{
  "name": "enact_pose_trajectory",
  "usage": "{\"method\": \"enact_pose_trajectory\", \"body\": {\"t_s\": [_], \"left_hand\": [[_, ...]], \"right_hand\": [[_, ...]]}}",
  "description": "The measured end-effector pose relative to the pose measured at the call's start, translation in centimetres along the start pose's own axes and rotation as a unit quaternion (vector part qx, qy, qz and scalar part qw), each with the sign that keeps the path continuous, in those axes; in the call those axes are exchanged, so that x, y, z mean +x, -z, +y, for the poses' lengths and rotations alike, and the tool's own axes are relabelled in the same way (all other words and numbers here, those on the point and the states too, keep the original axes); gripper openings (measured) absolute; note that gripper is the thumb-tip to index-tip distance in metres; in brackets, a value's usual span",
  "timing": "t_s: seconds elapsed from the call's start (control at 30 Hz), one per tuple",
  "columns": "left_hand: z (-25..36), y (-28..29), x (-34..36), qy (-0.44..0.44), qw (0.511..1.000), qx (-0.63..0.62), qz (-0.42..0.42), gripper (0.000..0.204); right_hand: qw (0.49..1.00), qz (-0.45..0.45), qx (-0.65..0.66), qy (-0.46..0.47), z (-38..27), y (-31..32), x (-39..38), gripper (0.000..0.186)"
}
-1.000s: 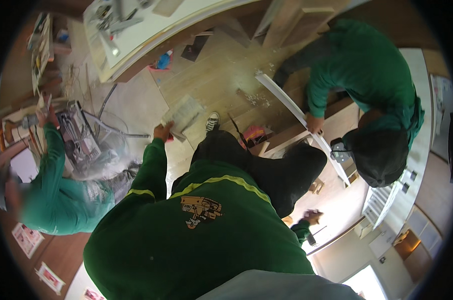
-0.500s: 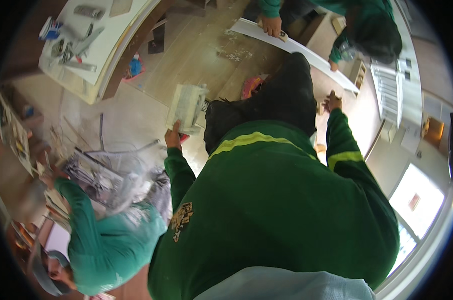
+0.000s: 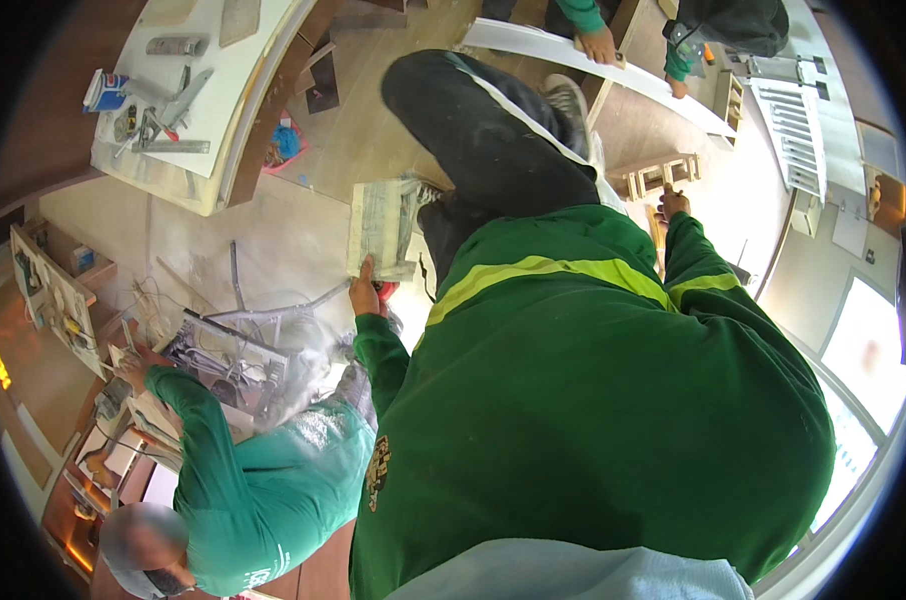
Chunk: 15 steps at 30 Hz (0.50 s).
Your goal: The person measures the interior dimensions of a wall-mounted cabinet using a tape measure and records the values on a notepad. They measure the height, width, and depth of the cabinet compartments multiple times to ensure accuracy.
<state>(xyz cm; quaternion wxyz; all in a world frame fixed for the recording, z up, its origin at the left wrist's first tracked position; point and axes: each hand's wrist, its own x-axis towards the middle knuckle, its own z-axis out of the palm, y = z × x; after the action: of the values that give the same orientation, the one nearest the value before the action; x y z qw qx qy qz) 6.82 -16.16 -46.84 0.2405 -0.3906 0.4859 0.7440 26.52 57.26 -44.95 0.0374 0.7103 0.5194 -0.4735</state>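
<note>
My left hand [image 3: 366, 290] grips the near edge of a pale, boxy wooden piece [image 3: 381, 230] made of weathered boards, with the thumb laid along its face. A small red item [image 3: 385, 290] shows beside those fingers. Out to the right, my right hand [image 3: 676, 204] has its fingers curled inward. Just beyond it is a small slatted wooden frame [image 3: 658, 176], overlapped by the fingertips; whether they touch it, or hold something else, is hidden. My dark-trousered leg [image 3: 493, 135] stretches ahead between both hands.
A co-worker [image 3: 273, 490] in green bends at the left beside a plastic-draped metal frame [image 3: 238, 340]. At the far right, another person's hand [image 3: 599, 46] rests on a long white board [image 3: 533, 45]. A tool-strewn table [image 3: 163, 185] stands far left; a white ladder [image 3: 788, 130] is far right.
My leg has swung forward and left, and a shoe now shows. The slatted frame has come into sight by my right hand, whose fingers look more curled. My left hand keeps its wooden piece.
</note>
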Motion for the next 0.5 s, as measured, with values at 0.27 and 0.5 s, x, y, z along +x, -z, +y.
{"method": "enact_pose_trajectory", "body": {"t_s": [0.27, 0.5], "left_hand": [[-8.0, 8.3, 3.9, 0.122, 0.992, 0.044, -0.011, 0.043], [-9.3, 11.8, 1.7, 0.145, 0.954, 0.240, 0.103, 0.049]], "right_hand": [[0.984, -0.130, -0.110, -0.043, 0.1, -7.5, -0.8, 0.066], [0.960, -0.255, -0.082, -0.082, 8.8, -8.6, 0.1, 0.050]]}}
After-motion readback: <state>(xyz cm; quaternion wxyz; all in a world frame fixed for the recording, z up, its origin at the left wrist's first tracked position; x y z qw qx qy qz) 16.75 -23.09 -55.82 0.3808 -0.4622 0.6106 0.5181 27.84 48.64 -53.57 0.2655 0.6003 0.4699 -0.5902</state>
